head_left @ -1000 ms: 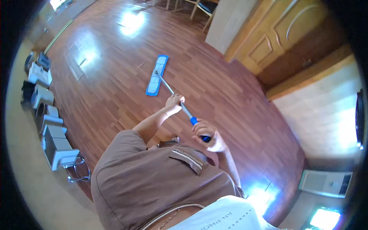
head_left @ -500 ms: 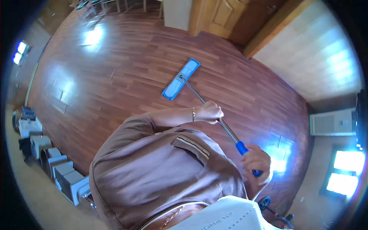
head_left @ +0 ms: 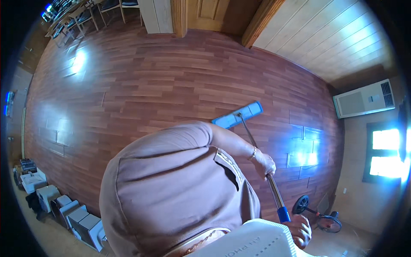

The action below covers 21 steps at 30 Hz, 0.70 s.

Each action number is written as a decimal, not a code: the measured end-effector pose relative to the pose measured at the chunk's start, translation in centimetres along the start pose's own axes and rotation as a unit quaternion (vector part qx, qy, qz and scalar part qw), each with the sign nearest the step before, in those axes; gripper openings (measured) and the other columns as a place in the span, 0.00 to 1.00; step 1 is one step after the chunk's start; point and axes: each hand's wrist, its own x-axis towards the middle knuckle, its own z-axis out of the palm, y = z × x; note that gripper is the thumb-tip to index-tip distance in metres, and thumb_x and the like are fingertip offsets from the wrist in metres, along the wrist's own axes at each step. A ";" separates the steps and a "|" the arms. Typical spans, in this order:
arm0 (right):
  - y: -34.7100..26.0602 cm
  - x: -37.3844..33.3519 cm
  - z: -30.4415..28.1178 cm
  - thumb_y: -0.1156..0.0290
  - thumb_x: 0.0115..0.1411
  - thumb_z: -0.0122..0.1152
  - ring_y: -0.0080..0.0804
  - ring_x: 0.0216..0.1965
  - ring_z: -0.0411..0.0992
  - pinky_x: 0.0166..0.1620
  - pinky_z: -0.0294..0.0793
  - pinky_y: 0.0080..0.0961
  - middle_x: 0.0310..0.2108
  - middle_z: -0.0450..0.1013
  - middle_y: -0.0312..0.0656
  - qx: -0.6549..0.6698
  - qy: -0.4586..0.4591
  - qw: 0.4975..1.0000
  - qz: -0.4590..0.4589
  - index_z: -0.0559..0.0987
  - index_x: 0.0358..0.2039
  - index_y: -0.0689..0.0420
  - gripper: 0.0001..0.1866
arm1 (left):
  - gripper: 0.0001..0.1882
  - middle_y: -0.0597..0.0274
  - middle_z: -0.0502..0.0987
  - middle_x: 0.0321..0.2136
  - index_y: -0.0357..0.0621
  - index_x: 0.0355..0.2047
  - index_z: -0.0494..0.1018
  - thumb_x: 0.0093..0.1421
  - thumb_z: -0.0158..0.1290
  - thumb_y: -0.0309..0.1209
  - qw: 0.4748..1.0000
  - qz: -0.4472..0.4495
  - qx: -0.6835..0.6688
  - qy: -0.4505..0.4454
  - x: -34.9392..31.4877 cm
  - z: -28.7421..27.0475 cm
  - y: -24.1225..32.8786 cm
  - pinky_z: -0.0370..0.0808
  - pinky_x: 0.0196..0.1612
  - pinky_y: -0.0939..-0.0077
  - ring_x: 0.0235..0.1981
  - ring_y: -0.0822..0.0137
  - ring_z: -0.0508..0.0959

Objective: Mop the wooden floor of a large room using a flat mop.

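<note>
Left hand [head_left: 264, 164] wrapped around the mop handle [head_left: 274, 192] midway along its metal shaft. Right hand [head_left: 299, 229] closed on the blue grip at the handle's top end, at 5 o'clock. Mop head [head_left: 238, 115], flat and blue, lies on the wood floor [head_left: 150, 85] just right of centre, angled toward 2 o'clock. Fan [head_left: 317, 214] on the floor just beside the right hand. Air conditioner [head_left: 364, 98] against the wall at 3 o'clock. Boxes [head_left: 64, 210] lined at 8 o'clock.

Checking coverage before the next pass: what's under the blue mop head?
The blue mop head lies flat on the reddish wooden floor. The boards directly beneath it are covered, so their condition cannot be seen.
</note>
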 end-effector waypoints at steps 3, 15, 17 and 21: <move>-0.3 -8.3 -1.3 0.63 0.54 0.59 0.46 0.38 0.74 0.43 0.72 0.44 0.34 0.75 0.49 0.051 -0.013 0.988 0.145 0.75 0.34 0.61 0.14 | 0.12 0.55 0.79 0.25 0.47 0.24 0.77 0.42 0.57 0.41 1.000 0.004 -0.009 0.017 2.1 1.2 0.0 0.74 0.36 0.55 0.31 0.51 0.79; 4.6 -3.1 4.4 0.56 0.54 0.58 0.51 0.41 0.72 0.47 0.70 0.51 0.35 0.74 0.53 0.081 0.086 0.985 0.125 0.75 0.37 0.61 0.20 | 0.10 0.57 0.80 0.27 0.48 0.25 0.78 0.42 0.53 0.33 0.988 -0.107 0.095 0.054 -2.6 -1.1 -4.9 0.76 0.38 0.58 0.34 0.53 0.80; 7.1 -1.3 4.6 0.71 0.50 0.56 0.48 0.37 0.74 0.46 0.71 0.48 0.29 0.74 0.50 0.074 0.033 0.988 0.130 0.75 0.27 0.59 0.06 | 0.09 0.59 0.80 0.26 0.50 0.26 0.78 0.42 0.53 0.33 0.977 -0.153 0.131 0.075 -5.0 -2.4 -6.2 0.76 0.37 0.57 0.33 0.54 0.80; 11.0 1.4 8.7 0.75 0.47 0.59 0.50 0.38 0.73 0.46 0.71 0.48 0.29 0.75 0.50 0.096 0.035 0.989 0.108 0.74 0.28 0.59 0.06 | 0.06 0.62 0.79 0.23 0.54 0.24 0.76 0.43 0.54 0.35 0.960 -0.203 0.131 0.143 -9.6 -2.2 -12.7 0.76 0.34 0.56 0.32 0.56 0.80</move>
